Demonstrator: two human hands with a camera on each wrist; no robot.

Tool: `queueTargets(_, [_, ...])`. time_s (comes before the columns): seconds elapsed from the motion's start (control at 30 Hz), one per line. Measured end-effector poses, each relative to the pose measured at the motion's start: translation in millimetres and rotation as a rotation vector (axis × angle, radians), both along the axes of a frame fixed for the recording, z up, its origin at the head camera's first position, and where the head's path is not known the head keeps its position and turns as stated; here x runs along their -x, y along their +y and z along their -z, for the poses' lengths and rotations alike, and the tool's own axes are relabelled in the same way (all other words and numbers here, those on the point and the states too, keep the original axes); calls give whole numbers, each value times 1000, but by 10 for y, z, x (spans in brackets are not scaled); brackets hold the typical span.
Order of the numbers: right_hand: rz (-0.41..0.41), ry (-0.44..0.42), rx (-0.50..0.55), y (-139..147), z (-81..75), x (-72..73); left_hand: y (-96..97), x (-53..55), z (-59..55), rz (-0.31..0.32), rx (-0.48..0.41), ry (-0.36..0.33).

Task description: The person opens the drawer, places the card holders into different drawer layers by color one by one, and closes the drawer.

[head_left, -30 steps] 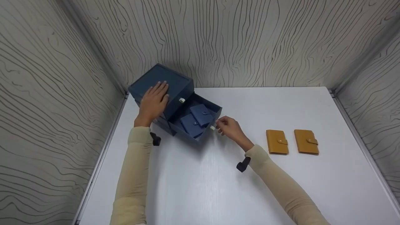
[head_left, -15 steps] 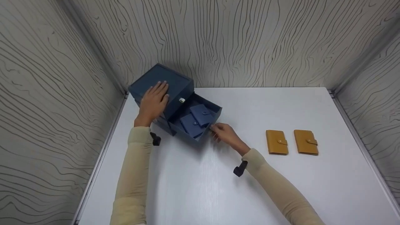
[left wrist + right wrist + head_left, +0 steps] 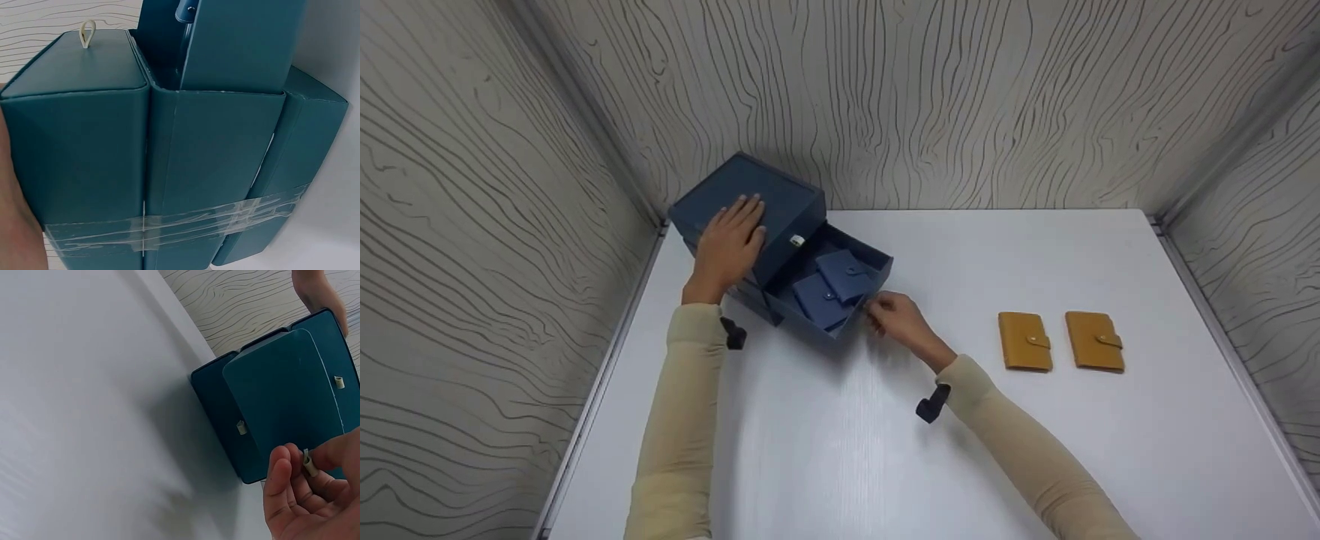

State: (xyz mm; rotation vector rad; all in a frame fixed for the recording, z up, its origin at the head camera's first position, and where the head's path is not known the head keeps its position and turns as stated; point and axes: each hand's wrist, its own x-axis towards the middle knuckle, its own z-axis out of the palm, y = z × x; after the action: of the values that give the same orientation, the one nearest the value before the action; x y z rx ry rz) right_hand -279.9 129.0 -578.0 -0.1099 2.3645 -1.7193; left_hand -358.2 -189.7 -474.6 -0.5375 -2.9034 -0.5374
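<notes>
A dark blue chest of three stacked drawers [image 3: 735,180] stands at the back left, its middle drawer [image 3: 877,262] pulled out. Inside that drawer lie two blue snap-strap wallets or notebooks, one [image 3: 844,274] overlapping the other [image 3: 814,300]. My left hand [image 3: 727,247] rests on the chest's top with its fingers extended. At the drawer's front, my right hand [image 3: 901,321] pinches the small cream pull tab [image 3: 309,464] between thumb and fingers, as the right wrist view shows. In the head view this tab is hidden by the hand.
Two mustard snap-strap wallets or notebooks, one nearer [image 3: 1025,341] and one farther right [image 3: 1095,341], lie on the white table [image 3: 825,450]. Clear tape [image 3: 169,230] binds the drawer units. Patterned walls [image 3: 922,105] enclose the table at the back and sides.
My right hand has moved slightly left and down onto the drawer's pull tab, which showed beside it earlier. The left hand, the drawer and the small wallets or notebooks look unchanged.
</notes>
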Motion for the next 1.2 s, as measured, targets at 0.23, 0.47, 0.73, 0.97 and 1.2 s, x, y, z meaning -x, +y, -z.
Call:
queueTargets(0.23, [22, -3, -7, -26, -47, 18, 14, 0, 6, -16, -4, -3])
queueTargets(0.47, [26, 13, -5, -91, -52, 61, 2, -2, 13, -15, -8, 0])
queueTargets(0.73, [8, 27, 2, -195, -110, 137, 10, -2, -15, -6, 8, 5])
queueTargets(0.97, [16, 10, 2, -308, -147, 196, 14, -7, -13, -8, 13, 5])
queueTargets(1.2, [17, 0, -7, -382, -154, 244, 9, -7, -8, -5, 5, 6])
